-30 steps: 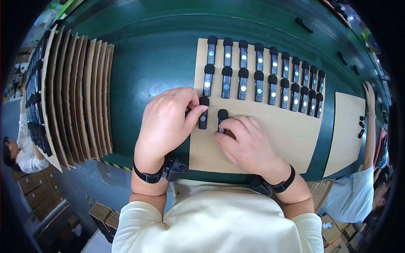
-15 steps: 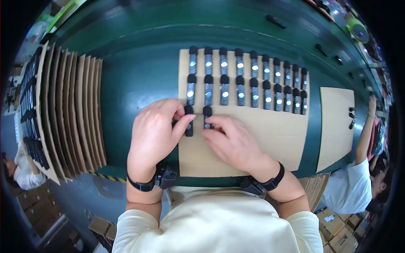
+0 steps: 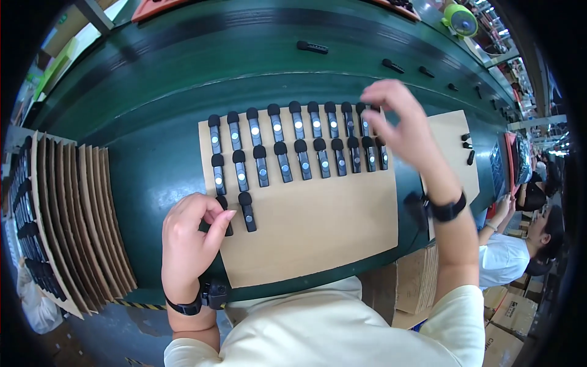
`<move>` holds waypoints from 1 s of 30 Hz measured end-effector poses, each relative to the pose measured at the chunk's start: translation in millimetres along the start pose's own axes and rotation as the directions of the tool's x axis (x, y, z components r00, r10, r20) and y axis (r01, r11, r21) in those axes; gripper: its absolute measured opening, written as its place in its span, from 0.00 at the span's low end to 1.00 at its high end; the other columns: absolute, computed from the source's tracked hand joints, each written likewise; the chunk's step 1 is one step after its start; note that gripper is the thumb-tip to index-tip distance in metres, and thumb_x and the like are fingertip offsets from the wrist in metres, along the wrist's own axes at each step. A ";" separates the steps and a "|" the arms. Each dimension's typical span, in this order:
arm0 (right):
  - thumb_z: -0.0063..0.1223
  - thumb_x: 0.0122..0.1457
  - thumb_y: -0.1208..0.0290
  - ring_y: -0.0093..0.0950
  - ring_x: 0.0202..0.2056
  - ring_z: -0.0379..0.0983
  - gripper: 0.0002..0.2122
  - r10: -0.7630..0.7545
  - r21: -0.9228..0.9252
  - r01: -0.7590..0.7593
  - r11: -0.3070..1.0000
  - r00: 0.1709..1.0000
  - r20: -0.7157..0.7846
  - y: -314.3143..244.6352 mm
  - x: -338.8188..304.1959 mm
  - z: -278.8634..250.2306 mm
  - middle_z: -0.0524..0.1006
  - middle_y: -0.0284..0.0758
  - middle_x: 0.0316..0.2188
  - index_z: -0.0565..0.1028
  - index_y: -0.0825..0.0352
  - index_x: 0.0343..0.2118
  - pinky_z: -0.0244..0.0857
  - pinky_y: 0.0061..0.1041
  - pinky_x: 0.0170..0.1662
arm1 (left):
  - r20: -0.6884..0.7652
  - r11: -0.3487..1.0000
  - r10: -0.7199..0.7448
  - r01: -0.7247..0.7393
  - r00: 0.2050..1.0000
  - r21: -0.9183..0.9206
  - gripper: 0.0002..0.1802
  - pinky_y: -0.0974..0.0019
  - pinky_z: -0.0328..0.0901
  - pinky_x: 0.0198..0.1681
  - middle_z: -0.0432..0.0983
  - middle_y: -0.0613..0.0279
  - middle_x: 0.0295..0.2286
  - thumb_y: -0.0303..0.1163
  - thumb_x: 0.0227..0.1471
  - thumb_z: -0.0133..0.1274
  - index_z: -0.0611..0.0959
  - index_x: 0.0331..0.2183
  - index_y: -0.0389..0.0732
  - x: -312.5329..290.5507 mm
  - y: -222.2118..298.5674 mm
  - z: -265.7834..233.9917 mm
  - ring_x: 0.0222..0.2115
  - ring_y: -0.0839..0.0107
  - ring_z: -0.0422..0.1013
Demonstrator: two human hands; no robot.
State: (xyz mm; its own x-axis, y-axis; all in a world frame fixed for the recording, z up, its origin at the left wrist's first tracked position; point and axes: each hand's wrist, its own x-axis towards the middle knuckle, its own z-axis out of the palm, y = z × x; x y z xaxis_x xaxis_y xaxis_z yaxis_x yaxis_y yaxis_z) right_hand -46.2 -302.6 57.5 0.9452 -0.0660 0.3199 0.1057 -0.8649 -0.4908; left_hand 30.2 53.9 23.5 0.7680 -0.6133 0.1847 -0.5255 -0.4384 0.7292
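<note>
Small black microphones with foam tops lie in two long rows on a cardboard sheet [image 3: 318, 232], with a short third row begun at the left. My left hand [image 3: 192, 235] is at that third row, thumb and forefinger pinched over its leftmost microphone [image 3: 228, 229], which they partly cover. Just right of it lies another microphone [image 3: 247, 213], untouched. My right hand [image 3: 397, 125] is raised over the far right end of the rows, thumb and fingers apart with nothing in them. It hides part of the last microphones there.
Upright cardboard sheets [image 3: 92, 214] stand close together at the left, microphones against the outermost. Beyond the rows, single microphones [image 3: 313, 47] lie spaced along a green surface [image 3: 244, 67]. Another cardboard sheet [image 3: 449, 137] with a few black pieces is at right, near a co-worker [image 3: 504, 254].
My right hand has left the second microphone of the third row and moved far and to the right, opening. My left hand stays at the leftmost one. The whole view has turned.
</note>
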 end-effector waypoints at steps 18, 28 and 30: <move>0.57 0.55 0.71 0.45 0.39 0.75 0.11 0.215 -0.404 -0.110 0.908 0.950 0.225 133.8 128.2 -2.1 0.78 0.44 0.33 0.73 0.68 0.39 0.68 0.38 0.43 | -0.079 0.999 0.003 -0.007 0.997 -0.049 0.09 0.66 0.64 0.25 0.72 0.61 0.19 0.24 0.43 0.63 0.77 0.23 0.38 5.4 -10.1 3.5 0.19 0.67 0.70; 0.59 0.54 0.71 0.42 0.37 0.74 0.12 0.080 -0.414 0.073 0.907 0.937 0.340 68.4 191.8 83.8 0.78 0.43 0.33 0.72 0.69 0.39 0.68 0.34 0.42 | -0.107 0.998 0.021 -0.027 0.994 -0.054 0.10 0.64 0.64 0.26 0.72 0.61 0.19 0.24 0.43 0.63 0.76 0.22 0.39 6.3 -10.3 0.0 0.19 0.65 0.70; 0.59 0.54 0.71 0.42 0.37 0.74 0.12 0.077 -0.428 0.087 0.900 0.933 0.351 67.6 195.0 89.8 0.78 0.43 0.33 0.72 0.69 0.40 0.68 0.34 0.42 | -0.112 0.997 0.046 -0.054 0.993 -0.064 0.10 0.64 0.65 0.27 0.72 0.61 0.19 0.25 0.43 0.63 0.76 0.22 0.39 6.7 -8.9 -0.8 0.20 0.65 0.70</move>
State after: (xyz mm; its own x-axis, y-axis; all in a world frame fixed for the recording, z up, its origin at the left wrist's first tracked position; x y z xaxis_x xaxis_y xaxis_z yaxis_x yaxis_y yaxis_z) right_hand 173.1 -329.3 13.9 0.9986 0.0468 -0.0241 0.0451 -0.9967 -0.0671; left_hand 40.3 54.3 18.7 0.7789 -0.5558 0.2906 -0.5415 -0.3622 0.7587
